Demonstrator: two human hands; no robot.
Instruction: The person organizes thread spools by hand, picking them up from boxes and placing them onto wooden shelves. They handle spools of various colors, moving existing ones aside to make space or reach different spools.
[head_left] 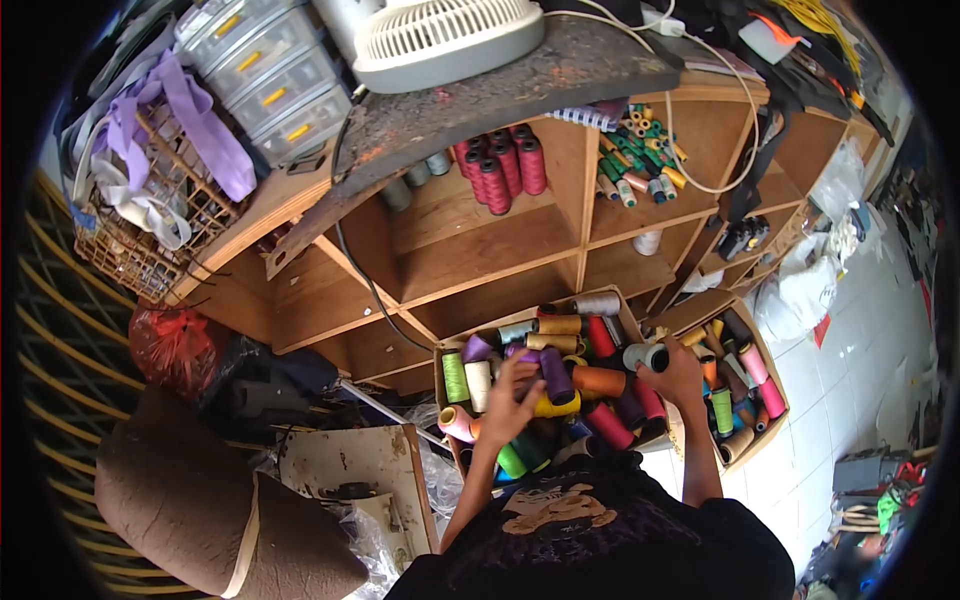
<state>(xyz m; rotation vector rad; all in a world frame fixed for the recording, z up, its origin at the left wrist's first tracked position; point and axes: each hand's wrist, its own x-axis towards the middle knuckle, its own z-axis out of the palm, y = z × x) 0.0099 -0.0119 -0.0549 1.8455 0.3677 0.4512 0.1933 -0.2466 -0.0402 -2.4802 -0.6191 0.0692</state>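
In the head view, my right hand [684, 380] is closed around a grey thread spool [642, 355], above the gap between two cardboard boxes. My left hand [509, 405] hovers low over the left cardboard box [440, 372], fingers apart, right at a purple thread spool [555, 376]. Spools of many colours lie jumbled in that box, among them a lime green spool [455, 378], a cream spool [478, 385] and an orange spool [600, 381]. More spools fill the right cardboard box [778, 385], including a pink spool [754, 363].
Behind the boxes stands a wooden shelf unit [480, 237] holding dark red spools [498, 170] and small green and yellow spools [640, 150]. A white fan [450, 40] sits on top, its cable hanging down. A brown cushion-like form [200, 500] is at the left.
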